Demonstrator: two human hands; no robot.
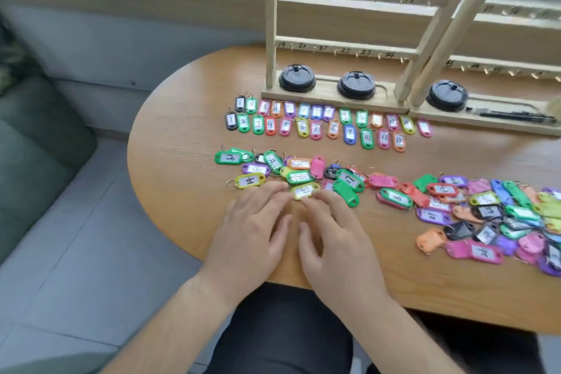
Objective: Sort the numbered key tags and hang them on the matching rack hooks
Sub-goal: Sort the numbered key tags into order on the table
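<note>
In the head view, the left hand (252, 231) and right hand (337, 240) lie flat on the counter (182, 136), fingers straight, fingertips touching a yellow tag (306, 191) from either side. Sorted tag rows (315, 126) lie farther off, just before the rack (334, 50); a loose heap (485, 209) spreads right.

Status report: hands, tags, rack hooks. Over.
Both open: left hand, right hand, fingertips at yellow tag. Two sorted rows before rack, none hung. A loose pile at right; nothing blocking.
</note>
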